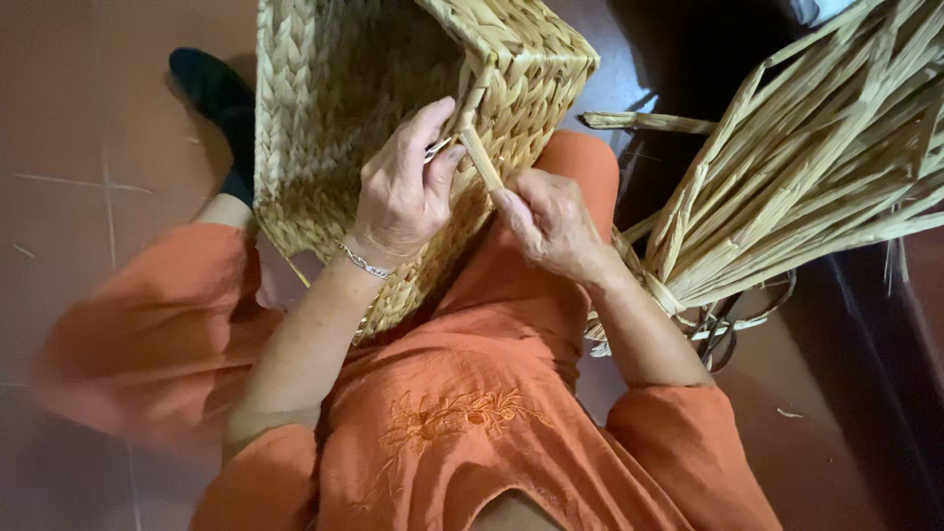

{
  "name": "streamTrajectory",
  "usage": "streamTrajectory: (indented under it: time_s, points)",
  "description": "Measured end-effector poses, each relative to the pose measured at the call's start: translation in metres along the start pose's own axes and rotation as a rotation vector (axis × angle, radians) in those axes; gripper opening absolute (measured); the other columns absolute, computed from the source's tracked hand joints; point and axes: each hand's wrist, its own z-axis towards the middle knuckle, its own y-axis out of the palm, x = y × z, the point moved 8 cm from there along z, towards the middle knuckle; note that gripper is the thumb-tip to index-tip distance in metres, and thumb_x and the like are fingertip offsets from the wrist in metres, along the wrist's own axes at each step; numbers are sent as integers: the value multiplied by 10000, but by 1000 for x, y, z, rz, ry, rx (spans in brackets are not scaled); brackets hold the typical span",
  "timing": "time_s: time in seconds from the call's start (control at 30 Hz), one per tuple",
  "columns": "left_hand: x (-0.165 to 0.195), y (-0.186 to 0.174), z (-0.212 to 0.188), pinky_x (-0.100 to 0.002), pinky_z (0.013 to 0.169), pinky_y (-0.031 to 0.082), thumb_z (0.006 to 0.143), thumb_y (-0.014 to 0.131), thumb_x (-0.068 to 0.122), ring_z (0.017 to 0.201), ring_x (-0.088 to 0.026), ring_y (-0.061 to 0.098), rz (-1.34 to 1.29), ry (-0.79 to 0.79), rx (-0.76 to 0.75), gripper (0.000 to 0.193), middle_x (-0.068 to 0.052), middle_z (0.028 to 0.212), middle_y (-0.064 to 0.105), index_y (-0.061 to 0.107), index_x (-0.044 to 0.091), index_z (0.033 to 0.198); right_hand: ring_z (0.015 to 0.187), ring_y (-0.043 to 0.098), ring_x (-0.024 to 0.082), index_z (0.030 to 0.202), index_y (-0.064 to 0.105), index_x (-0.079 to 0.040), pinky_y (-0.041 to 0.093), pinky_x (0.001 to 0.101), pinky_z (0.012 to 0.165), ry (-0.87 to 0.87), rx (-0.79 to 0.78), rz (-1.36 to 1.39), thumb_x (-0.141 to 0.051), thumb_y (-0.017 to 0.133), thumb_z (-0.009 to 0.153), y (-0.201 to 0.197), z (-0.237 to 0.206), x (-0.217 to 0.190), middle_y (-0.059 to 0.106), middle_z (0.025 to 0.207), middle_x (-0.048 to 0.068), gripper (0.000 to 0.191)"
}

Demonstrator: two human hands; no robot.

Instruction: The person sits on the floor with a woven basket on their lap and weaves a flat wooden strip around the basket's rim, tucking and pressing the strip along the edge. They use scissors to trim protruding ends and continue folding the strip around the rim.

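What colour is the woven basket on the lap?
Pale straw-yellow basket, braided weave; clearest in the head view.

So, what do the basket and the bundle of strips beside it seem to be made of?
The basket looks woven from thick braided plant fibre, pale straw-coloured and matte, perhaps dried grass or a water plant. The bundle of strips appears to be the same dried material: flat, stiff, tan stalks, unwoven.

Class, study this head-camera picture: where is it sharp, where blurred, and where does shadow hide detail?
Head view: sharp on the left hand, right hand and woven basket; motion-blurred over the orange sleeve at lower left; deep shadow at upper right behind the straw bundle.
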Motion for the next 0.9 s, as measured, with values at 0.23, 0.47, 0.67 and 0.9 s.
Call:
streamTrajectory:
  time_s: [0.23,0.47,0.67,0.9]
  points:
    - [22,-9,7,-459,882,574,915,745,40,1028,-342,635,177,211,5,551,-179,1154,601,467,24,1390,676,547,233,895,589,-30,423,379,603,-189,90,-34,-102,710,1002,-5,0,-44,560,787,86,177]
    - [-22,-1,2,-234,737,564,1058,695,103,870,-147,687,-81,-214,0,226,-65,1044,710,591,31,1246,1128,585,253,1033,660,-112,484,374,925,-331,345,-313,-306,731,949,-29,27,-55,640,1160,105,223]
    - [-74,7,-16,-254,898,570,1060,651,-15,1014,-146,664,-984,-759,61,363,-90,1106,643,526,-48,1399,1430,447,284,1558,412,-116,398,408,1247,-171,283,-175,-335,861,1007,-33,62,-19,448,1531,150,743]
    - [-89,-9,-4,-360,814,663,960,664,-54,957,-217,725,-1008,-835,167,550,-142,1055,670,353,-36,1414,1443,452,267,1592,404,-148,337,427,1266,-133,309,-226,-277,905,958,-23,62,-17,507,1511,106,818]
